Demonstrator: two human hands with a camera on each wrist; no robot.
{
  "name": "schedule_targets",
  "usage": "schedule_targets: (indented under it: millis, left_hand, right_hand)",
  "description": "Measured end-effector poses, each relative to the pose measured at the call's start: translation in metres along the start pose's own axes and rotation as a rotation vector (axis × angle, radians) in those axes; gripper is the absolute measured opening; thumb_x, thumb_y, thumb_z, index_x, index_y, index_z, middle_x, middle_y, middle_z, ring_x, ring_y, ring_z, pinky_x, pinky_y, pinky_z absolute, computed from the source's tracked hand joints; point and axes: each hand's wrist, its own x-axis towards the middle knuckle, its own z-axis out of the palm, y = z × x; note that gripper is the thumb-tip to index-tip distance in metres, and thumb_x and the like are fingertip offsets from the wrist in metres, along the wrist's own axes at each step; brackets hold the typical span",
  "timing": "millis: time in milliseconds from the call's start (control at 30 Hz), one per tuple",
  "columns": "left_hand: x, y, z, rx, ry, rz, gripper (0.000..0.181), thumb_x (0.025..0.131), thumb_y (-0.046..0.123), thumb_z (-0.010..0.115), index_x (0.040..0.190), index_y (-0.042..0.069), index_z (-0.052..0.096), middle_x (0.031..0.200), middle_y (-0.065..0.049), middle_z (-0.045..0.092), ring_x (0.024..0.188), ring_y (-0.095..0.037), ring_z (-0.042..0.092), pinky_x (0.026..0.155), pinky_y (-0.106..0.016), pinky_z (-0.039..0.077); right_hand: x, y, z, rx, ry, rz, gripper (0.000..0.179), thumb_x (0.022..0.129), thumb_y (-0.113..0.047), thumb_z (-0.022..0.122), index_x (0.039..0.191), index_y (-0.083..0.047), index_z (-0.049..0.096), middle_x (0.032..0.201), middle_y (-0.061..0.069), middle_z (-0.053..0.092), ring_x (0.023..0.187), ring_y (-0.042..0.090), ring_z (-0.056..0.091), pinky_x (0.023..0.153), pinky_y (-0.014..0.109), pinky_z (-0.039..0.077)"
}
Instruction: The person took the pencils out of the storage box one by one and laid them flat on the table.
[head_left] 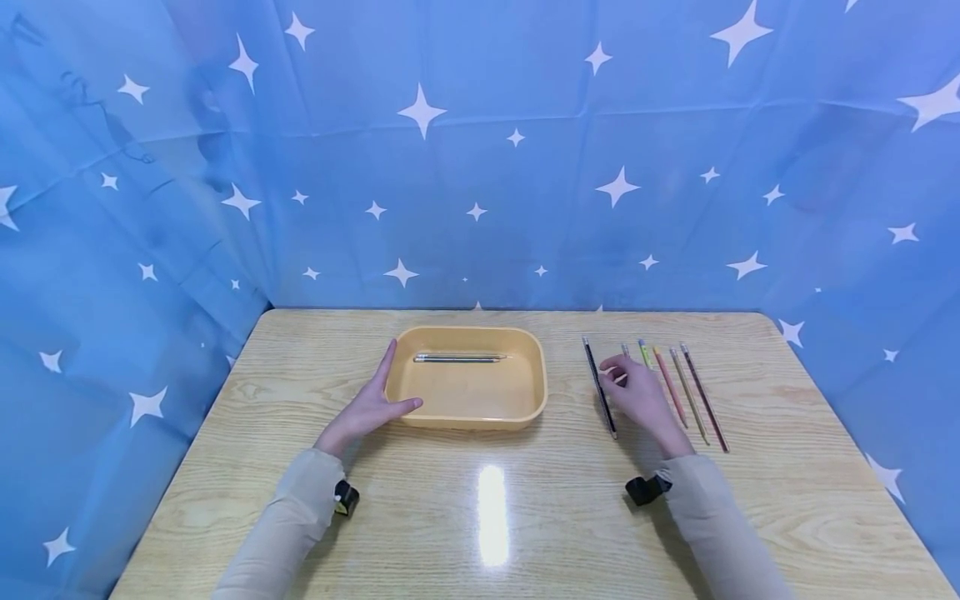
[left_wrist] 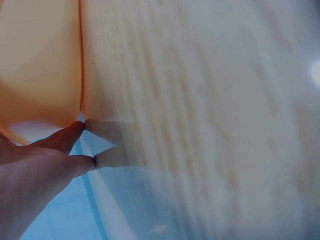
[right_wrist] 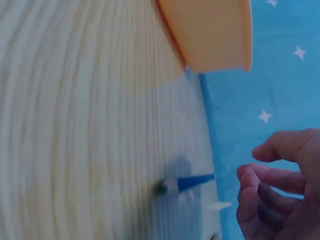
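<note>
A yellow-orange plastic tray (head_left: 465, 408) sits on the table, with two thin pencils (head_left: 459, 358) lying side by side in it. My left hand (head_left: 371, 404) rests at the tray's left end, fingers stretched along its side and thumb at the front corner. To the right of the tray lies a dark pencil (head_left: 602, 392), slightly slanted. Just over it is my right hand (head_left: 637, 396), its fingers loosely bent; in the right wrist view a gap shows between thumb and forefinger, and nothing is in them. Part of another pencil (head_left: 625, 348) is hidden behind that hand.
Beyond the right hand lie a green pencil (head_left: 645, 353), a red-orange pencil (head_left: 671, 387), a yellowish pencil (head_left: 690, 396) and a dark red pencil (head_left: 705, 397), roughly parallel. A blue starred curtain (head_left: 480, 167) hangs behind the wooden table (head_left: 420, 517) and along its sides.
</note>
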Motion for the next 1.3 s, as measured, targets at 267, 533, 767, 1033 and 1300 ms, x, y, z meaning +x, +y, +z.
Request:
schedule_targets:
  millis: [267, 533, 767, 1033, 1300]
  left_hand:
    - [-0.002, 0.004, -0.001, -0.003, -0.004, 0.005, 0.109, 0.087, 0.033, 0.073, 0.155, 0.027, -0.012, 0.16, -0.008, -0.009, 0.143, -0.041, 0.004, 0.109, -0.064, 0.014]
    - [0.002, -0.003, -0.001, 0.001, -0.001, 0.008, 0.11, 0.086, 0.035, 0.074, 0.155, 0.029, -0.012, 0.16, -0.004, -0.008, 0.143, -0.04, 0.005, 0.109, -0.063, 0.015]
    - [0.002, -0.003, -0.001, 0.01, 0.002, 0.018, 0.109, 0.086, 0.034, 0.073, 0.155, 0.028, -0.011, 0.161, -0.004, -0.008, 0.143, -0.04, 0.005, 0.109, -0.063, 0.015]
    - [0.002, -0.003, -0.001, 0.011, 0.006, 0.015, 0.11, 0.086, 0.034, 0.074, 0.155, 0.025, -0.011, 0.161, -0.004, -0.008, 0.143, -0.04, 0.006, 0.109, -0.062, 0.015]
    - [0.001, -0.001, 0.0, 0.003, 0.008, 0.026, 0.108, 0.087, 0.03, 0.073, 0.155, 0.024, -0.01, 0.161, -0.007, -0.006, 0.141, -0.044, 0.009, 0.109, -0.063, 0.015]
  right_hand:
    - [0.006, -0.02, 0.014, 0.084, -0.022, -0.099, 0.019, 0.095, -0.007, 0.058, 0.109, 0.004, 0.064, 0.087, 0.01, 0.064, 0.073, 0.022, 0.059, 0.057, 0.028, 0.047]
    - [0.018, -0.046, 0.024, 0.199, -0.073, -0.132, 0.018, 0.094, -0.007, 0.059, 0.108, 0.003, 0.065, 0.085, 0.012, 0.064, 0.067, 0.02, 0.059, 0.055, 0.028, 0.05]
    - [0.027, -0.07, 0.04, 0.25, -0.084, -0.208, 0.014, 0.091, -0.003, 0.061, 0.103, 0.004, 0.066, 0.081, 0.007, 0.065, 0.066, 0.016, 0.057, 0.056, 0.026, 0.048]
    - [0.035, -0.093, 0.064, 0.272, -0.164, -0.285, 0.014, 0.089, 0.002, 0.059, 0.102, 0.006, 0.065, 0.082, 0.011, 0.065, 0.064, 0.014, 0.055, 0.055, 0.025, 0.048]
    - [0.044, -0.105, 0.082, 0.258, -0.24, -0.296, 0.016, 0.089, 0.001, 0.058, 0.102, 0.007, 0.064, 0.088, 0.011, 0.067, 0.074, 0.018, 0.061, 0.064, 0.028, 0.052]
